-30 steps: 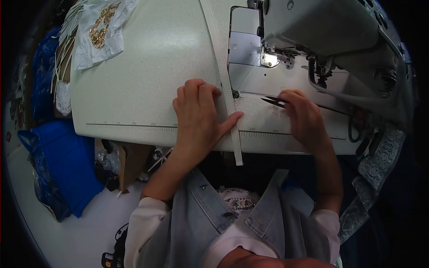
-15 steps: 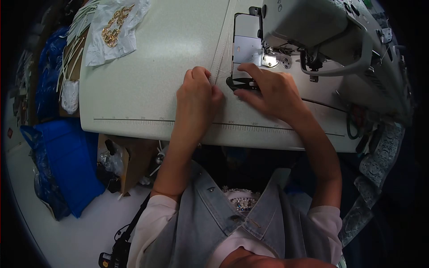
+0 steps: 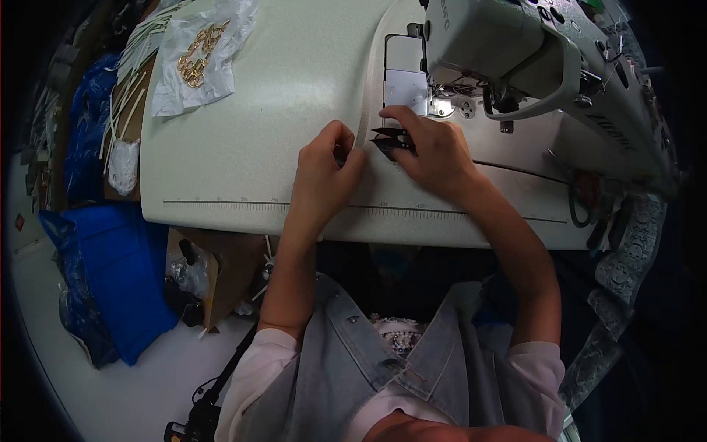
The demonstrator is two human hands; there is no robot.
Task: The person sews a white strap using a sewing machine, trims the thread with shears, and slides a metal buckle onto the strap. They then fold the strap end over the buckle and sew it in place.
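Far left, a blue bag (image 3: pixel 121 276) slumps below the table (image 3: pixel 236 162), and up on the tabletop a gold chain (image 3: pixel 195 66) glints on crumpled white wrapping (image 3: pixel 168 92). Here's the left hand (image 3: pixel 325 175): fingers curled in, thumb up against them, pinching the lower end of a pale strip (image 3: pixel 368 99). And look at that strip: slim, flat, off-white, lying on the table, climbing from the fingertips and bending rightward at the top, just beside the machine's metal plate (image 3: pixel 403 85). Right next to it, the snips (image 3: pixel 400 138): all black, narrow pointed blades aimed left, tips parted; touching the strip or not, I can't tell. The right hand (image 3: pixel 438 153) has them gripped between thumb and fingers. On the right looms the sewing machine (image 3: pixel 508 48), bright light by its needle, patterned grey trim (image 3: pixel 622 258) hanging beyond the table's edge.
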